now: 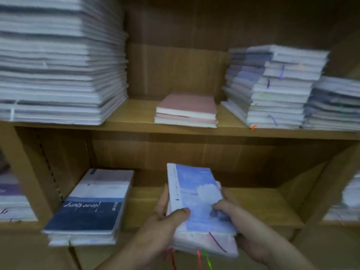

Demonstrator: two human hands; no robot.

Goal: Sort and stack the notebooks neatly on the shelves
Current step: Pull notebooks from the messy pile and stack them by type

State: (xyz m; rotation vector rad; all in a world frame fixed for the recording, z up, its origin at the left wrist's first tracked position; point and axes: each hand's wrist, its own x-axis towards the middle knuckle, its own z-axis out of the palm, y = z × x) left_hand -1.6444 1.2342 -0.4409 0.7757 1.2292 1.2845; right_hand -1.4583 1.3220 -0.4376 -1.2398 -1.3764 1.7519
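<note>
Left hand [165, 213] and right hand [241, 221], thumbs on the cover and fingers curled round the edges, grip a small stack of notebooks [194, 188] between them, above the lower shelf [263, 203]. Risk: the skewed top notebook may slide off if the stack tilts.
</note>
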